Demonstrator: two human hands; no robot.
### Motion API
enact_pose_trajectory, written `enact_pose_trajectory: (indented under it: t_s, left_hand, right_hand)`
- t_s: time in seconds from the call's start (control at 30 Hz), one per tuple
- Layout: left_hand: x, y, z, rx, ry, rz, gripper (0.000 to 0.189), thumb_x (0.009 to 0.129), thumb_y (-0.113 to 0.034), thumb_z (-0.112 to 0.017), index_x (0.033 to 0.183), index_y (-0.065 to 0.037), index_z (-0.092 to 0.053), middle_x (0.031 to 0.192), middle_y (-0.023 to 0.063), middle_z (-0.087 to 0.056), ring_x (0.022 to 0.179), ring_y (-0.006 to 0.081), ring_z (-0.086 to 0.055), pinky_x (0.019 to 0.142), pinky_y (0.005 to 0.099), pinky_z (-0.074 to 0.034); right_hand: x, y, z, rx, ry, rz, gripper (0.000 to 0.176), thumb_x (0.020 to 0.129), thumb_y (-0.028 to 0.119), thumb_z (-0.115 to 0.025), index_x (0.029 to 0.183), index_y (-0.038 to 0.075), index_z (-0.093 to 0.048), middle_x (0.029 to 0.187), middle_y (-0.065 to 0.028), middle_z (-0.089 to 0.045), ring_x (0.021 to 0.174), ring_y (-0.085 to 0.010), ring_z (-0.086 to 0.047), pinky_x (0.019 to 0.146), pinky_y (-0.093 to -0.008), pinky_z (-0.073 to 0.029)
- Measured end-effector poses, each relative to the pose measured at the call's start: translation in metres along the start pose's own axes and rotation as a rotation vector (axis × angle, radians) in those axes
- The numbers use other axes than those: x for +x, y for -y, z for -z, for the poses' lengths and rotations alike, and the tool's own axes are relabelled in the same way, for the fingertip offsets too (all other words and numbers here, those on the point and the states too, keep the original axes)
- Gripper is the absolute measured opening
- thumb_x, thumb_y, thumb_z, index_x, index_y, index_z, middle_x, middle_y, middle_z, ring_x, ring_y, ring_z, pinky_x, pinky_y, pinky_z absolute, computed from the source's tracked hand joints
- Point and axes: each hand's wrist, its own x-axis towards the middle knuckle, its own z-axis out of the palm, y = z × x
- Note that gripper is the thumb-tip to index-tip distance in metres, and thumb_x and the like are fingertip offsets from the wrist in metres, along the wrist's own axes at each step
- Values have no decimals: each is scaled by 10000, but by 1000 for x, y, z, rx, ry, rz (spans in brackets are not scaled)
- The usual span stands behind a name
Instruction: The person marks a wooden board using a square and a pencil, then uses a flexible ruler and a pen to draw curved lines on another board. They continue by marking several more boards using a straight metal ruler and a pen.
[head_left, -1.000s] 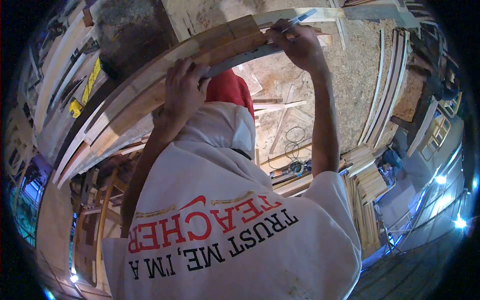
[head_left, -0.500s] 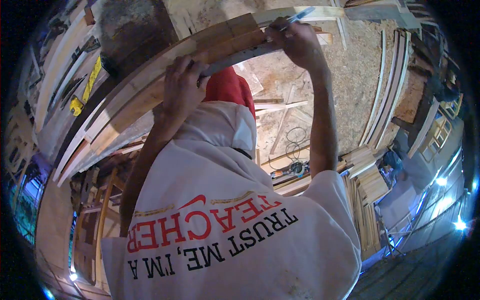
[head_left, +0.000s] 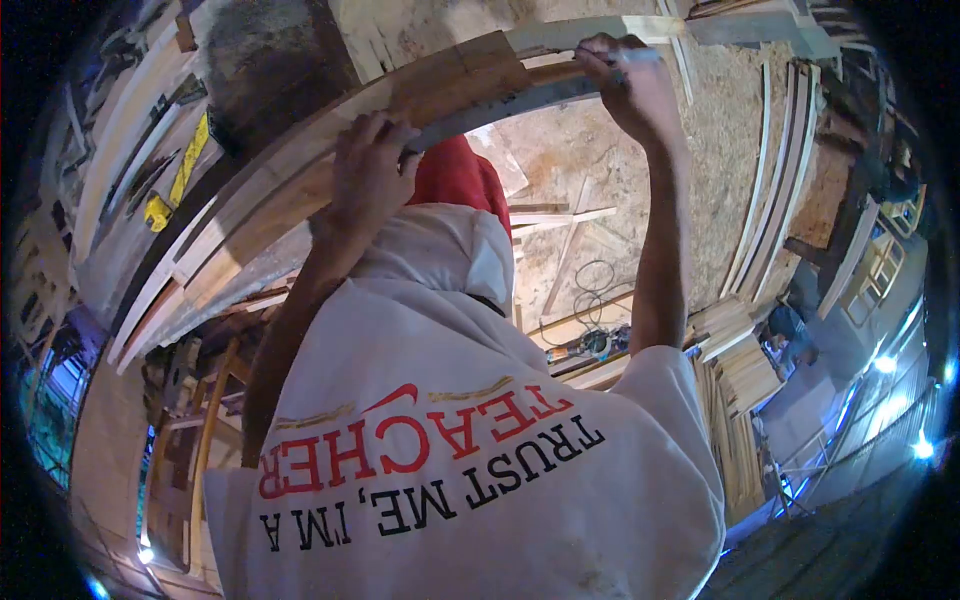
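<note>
A long curved wooden piece (head_left: 455, 80), built up of layered boards, arcs across the upper part of the head view. Along its near edge runs a grey curved strip (head_left: 500, 110). My left hand (head_left: 368, 165) is closed over the near edge of the wood, fingers on top, and the grey strip starts beside it. Farther right, my right hand (head_left: 632, 85) pinches a slim light-blue pen (head_left: 642, 55) at the edge of the wood. The pen's tip is hidden by the fingers.
A yellow tape measure (head_left: 158, 212) lies at the left. Curved strips (head_left: 775, 190) lie on the chipboard at the right. A corded power tool (head_left: 590, 343) sits below, near stacked boards (head_left: 740, 370). Another person (head_left: 787, 330) is at the far right.
My right hand has moved right along the curved wood with the pen, which now tilts differently. My left hand stays at nearly the same place on the wood.
</note>
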Motion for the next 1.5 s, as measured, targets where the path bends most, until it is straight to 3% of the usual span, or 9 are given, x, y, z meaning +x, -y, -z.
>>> enact_pose_trajectory:
  t_s: [0.27,0.57,0.67,0.8,0.87,0.93,1.0,1.27,1.5]
  left_hand:
    - [-14,6,-6,-76,-141,-70,363,777,-113,-727,1132,-61,-668,1191,148,-595,1150,369,-554,1006,500,-447]
    - [-54,3,26,-27,-215,-31,382,883,-250,-691,1181,-18,-636,1223,190,-624,1174,396,-578,1029,526,-450]
    - [-80,9,59,-218,109,193,400,900,-317,-676,1180,-35,-634,1125,188,-670,1078,387,-637,977,510,-488]
    - [-146,63,64,-252,-424,428,335,838,-274,-716,1106,-78,-675,1036,154,-723,993,389,-673,942,481,-502]
    - [-190,103,66,-97,-383,566,319,798,-272,-736,1054,-87,-687,996,142,-722,985,376,-678,904,472,-525]
    - [-230,141,56,-63,-351,683,344,759,-233,-756,1060,-85,-684,949,138,-717,979,363,-684,854,461,-553]
    - [-248,147,71,-114,-387,704,330,741,-162,-746,1057,-89,-689,957,121,-709,978,347,-688,810,451,-572]
    - [-234,176,92,149,-463,361,711,754,-166,-750,1428,-206,-528,1375,141,-554,1073,354,-675,830,451,-586]
    - [-245,203,104,403,-165,362,627,834,-317,-703,1424,-219,-514,1352,93,-586,822,301,-738,603,462,-583]
  right_hand:
    - [-25,7,-53,-112,-62,267,444,868,33,-594,1304,104,-641,1223,-108,-687,1150,-342,-598,964,-470,-428]
    - [-19,116,-84,-13,-176,502,272,864,48,-688,1127,117,-692,1106,-98,-708,1045,-325,-639,904,-476,-443]
    - [0,202,-68,-72,-282,486,192,897,64,-635,1082,51,-685,1030,-146,-696,964,-337,-648,848,-446,-479]
    - [14,194,-77,201,-499,504,206,884,107,-714,1085,72,-684,1060,-115,-696,888,-334,-657,840,-432,-504]
    - [17,182,-94,247,-521,187,229,903,124,-697,1119,55,-669,1050,-113,-687,888,-341,-658,813,-403,-519]
    - [17,174,-120,132,-390,202,309,871,180,-736,1117,22,-637,1041,-163,-673,1007,-374,-639,885,-421,-508]
    - [12,184,-143,-160,-197,652,506,821,250,-796,1232,39,-592,1186,-190,-621,1124,-408,-577,947,-482,-479]
    - [18,197,-188,-207,1,594,751,743,348,-839,1356,53,-520,1375,-216,-486,1228,-451,-485,1050,-549,-413]
    - [15,233,-137,-144,258,529,802,685,379,-874,1320,14,-547,1318,-212,-546,1199,-441,-514,1012,-515,-449]
